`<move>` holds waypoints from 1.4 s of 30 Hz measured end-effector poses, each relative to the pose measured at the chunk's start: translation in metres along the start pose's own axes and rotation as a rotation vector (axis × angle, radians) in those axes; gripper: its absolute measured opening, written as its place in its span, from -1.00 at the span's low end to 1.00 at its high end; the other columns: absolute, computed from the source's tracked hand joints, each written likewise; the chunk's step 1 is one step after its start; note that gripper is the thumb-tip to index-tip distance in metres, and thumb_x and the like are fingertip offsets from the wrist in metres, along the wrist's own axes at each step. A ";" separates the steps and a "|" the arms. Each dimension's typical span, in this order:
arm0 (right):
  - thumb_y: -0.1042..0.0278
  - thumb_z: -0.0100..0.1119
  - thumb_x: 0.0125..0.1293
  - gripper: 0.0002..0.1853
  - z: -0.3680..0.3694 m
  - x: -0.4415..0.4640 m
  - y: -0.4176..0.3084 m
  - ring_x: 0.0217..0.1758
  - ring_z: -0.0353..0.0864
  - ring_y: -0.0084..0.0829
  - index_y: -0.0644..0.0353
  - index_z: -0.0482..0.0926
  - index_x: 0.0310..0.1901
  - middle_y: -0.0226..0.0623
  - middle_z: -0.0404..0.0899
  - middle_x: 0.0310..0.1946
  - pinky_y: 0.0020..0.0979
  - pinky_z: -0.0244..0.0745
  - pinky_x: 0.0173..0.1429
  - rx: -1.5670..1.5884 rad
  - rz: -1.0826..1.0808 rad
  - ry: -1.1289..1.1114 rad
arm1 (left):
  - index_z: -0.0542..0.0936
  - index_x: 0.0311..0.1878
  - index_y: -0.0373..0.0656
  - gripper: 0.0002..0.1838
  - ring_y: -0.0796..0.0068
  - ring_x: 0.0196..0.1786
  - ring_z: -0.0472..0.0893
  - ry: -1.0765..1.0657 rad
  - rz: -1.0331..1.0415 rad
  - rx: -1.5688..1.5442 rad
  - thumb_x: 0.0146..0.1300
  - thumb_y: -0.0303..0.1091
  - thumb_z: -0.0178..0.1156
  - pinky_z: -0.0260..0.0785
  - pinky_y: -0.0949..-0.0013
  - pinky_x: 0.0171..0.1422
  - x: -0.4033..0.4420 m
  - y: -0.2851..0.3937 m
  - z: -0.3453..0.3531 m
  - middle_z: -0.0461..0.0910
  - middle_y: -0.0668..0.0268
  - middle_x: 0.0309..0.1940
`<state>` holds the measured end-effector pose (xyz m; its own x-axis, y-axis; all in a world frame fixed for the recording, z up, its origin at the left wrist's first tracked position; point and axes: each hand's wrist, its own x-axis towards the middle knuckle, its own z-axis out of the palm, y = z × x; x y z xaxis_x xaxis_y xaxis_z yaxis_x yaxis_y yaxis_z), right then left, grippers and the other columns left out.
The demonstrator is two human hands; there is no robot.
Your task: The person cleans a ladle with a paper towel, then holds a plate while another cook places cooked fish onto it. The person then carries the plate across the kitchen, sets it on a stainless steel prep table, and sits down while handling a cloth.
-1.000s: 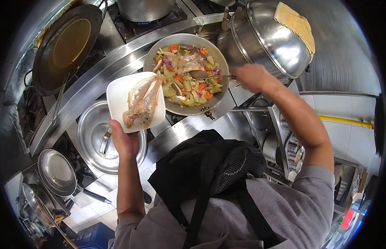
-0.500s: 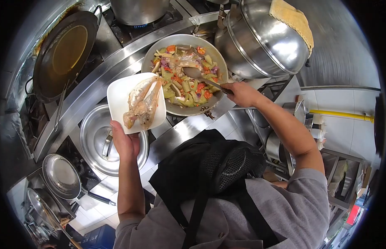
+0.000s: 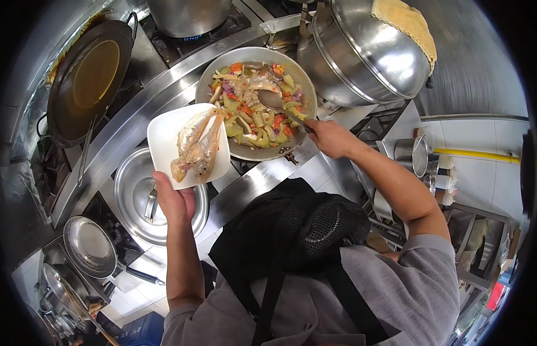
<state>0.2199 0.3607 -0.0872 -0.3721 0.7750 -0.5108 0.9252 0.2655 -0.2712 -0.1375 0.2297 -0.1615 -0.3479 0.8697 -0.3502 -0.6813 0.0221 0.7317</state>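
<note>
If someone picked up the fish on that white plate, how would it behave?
The fish would probably be fragile: its flesh looks ragged and split. Its moist sheen suggests it may be slippery, apt to slide on the smooth plate.

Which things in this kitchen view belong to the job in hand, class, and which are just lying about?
In the job:
left hand, holding the white plate
fish on that plate
right hand, holding the spoon
wide pan
vegetables in it

Apparently just lying about, touched by neither hand:
steel lid
black-handled frying pan
dark two-handled pan
yellow cloth
</note>
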 end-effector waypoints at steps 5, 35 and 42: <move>0.34 0.07 0.33 -0.61 0.027 0.017 0.002 -0.08 0.64 0.18 0.30 0.46 0.15 0.21 0.65 -0.23 0.08 0.52 0.07 0.023 0.034 0.077 | 0.21 0.44 -0.29 -0.35 0.20 0.36 0.48 -0.027 0.012 -0.012 0.59 0.09 -0.23 0.36 0.11 0.45 -0.001 0.003 0.001 0.38 0.06 0.36; 0.35 0.13 0.34 -0.36 0.001 -0.060 0.008 -0.22 0.65 0.01 0.00 0.27 0.46 -0.06 0.57 -0.21 -0.04 0.59 -0.11 -0.161 -0.035 0.196 | 0.27 0.37 -0.17 -0.44 0.25 0.12 0.64 -0.163 -0.002 0.208 0.59 0.09 -0.18 0.65 0.08 0.05 0.093 -0.015 0.006 0.50 0.08 0.19; 0.45 0.18 0.26 -0.34 -0.108 -0.076 -0.011 -0.23 0.61 -0.01 0.00 0.35 0.43 -0.11 0.55 -0.24 -0.05 0.54 -0.11 -0.316 -0.279 0.245 | 0.32 0.33 -0.24 -0.39 0.21 -0.01 0.70 -0.253 -0.087 0.261 0.57 0.13 -0.19 0.70 0.12 -0.11 0.125 -0.013 0.045 0.57 0.06 0.10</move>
<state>0.2460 0.3607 0.0429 -0.6155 0.7517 -0.2369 0.7843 0.6138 -0.0900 -0.1433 0.3601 -0.1881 -0.1033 0.9527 -0.2857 -0.5026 0.1979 0.8415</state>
